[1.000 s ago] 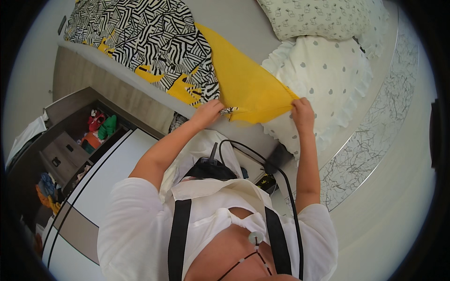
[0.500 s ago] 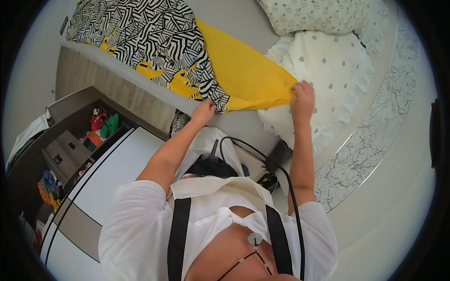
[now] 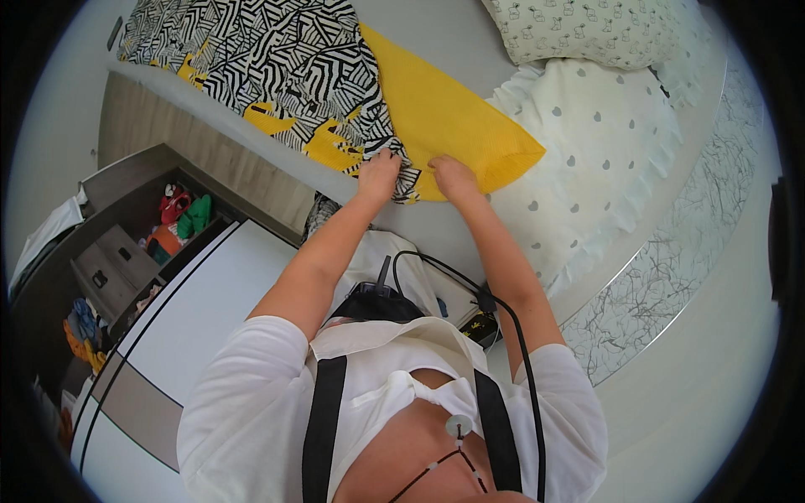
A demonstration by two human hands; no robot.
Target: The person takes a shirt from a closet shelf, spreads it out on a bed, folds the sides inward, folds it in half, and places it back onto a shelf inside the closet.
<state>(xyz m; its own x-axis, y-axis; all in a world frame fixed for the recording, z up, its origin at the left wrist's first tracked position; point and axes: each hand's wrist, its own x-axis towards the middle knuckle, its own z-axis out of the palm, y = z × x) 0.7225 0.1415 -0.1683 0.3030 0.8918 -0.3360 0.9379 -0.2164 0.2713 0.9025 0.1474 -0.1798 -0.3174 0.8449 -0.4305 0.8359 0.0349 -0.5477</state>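
Yellow fabric (image 3: 457,109) touches the right hand (image 3: 455,178), patterned fabric (image 3: 293,67) the left hand (image 3: 381,173) (grips unclear).

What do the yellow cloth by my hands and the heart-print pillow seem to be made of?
Yellow cloth: matte, possibly knitted cotton, going by its fine surface texture and lack of shine.
Heart-print pillow: matte fabric, probably cotton or a blend, judging by its gathered, frilled edge.

No words, numbers or labels can be read; yellow marks on a small black object (image 3: 481,326) below the bed are too small to make out, the black-and-white patterned cloth (image 3: 285,67) shows bars and stripes rather than letters, and the upper pillow (image 3: 587,29) and the frilled pillow (image 3: 591,159) show rabbits and hearts
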